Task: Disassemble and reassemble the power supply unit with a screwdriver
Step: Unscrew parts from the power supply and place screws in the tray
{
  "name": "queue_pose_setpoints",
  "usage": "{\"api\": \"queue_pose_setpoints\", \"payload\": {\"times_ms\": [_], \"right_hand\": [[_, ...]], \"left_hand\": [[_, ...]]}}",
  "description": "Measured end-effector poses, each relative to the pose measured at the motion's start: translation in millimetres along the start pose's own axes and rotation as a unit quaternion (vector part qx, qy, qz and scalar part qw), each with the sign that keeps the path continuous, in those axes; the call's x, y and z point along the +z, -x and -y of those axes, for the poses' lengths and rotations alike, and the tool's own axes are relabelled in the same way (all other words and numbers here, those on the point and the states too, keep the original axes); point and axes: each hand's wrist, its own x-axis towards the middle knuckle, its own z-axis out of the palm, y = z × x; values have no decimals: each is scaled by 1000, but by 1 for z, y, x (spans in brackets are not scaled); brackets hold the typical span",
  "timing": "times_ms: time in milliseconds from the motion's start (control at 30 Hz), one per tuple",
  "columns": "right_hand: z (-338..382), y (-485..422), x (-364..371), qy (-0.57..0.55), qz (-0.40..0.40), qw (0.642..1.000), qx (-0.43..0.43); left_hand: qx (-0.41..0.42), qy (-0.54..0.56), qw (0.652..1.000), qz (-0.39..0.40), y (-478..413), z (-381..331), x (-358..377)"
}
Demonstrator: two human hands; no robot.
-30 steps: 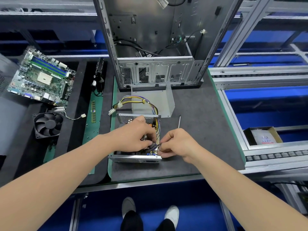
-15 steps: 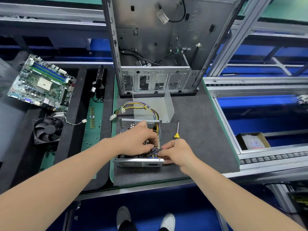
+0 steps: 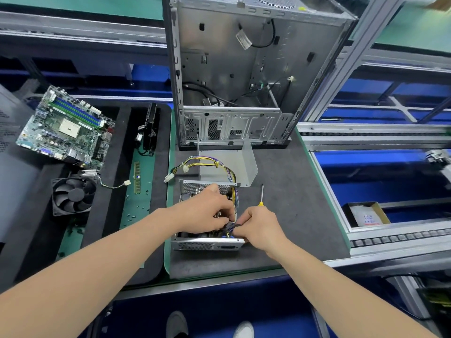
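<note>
near the bench edge, on the dark mat [image 3: 295,215]: open power supply unit [image 3: 207,245]. left hand [image 3: 203,213] curled down inside it, cannot tell on what. right hand [image 3: 260,226] pinching the wire bundle [image 3: 230,226] at its right side. just beyond, screwdriver [image 3: 261,195] flat on the mat; farther, bent metal cover [image 3: 229,164], then computer case [image 3: 244,76].

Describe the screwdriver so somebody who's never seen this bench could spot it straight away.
Find the tall open computer case standing at the back of the dark grey mat. In front of it sits the opened power supply; the screwdriver lies on the mat just right of it, beyond the right hand. It is the only slim metal rod with a yellow handle.
</note>
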Motion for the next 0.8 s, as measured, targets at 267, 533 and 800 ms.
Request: {"api": "queue_pose_setpoints", "payload": {"times_ms": [267,533,800], "right_hand": [[8,0,-6,62,32,997,-40],[8,-2,-2,110,34,992,-53],[7,-9,3,166,28,981,-92]], "left_hand": [[15,-3,1000,-13,0,3,1],[13,4,1000,-26,0,7,5],[10,4,1000,-24,-1,8,6]]}}
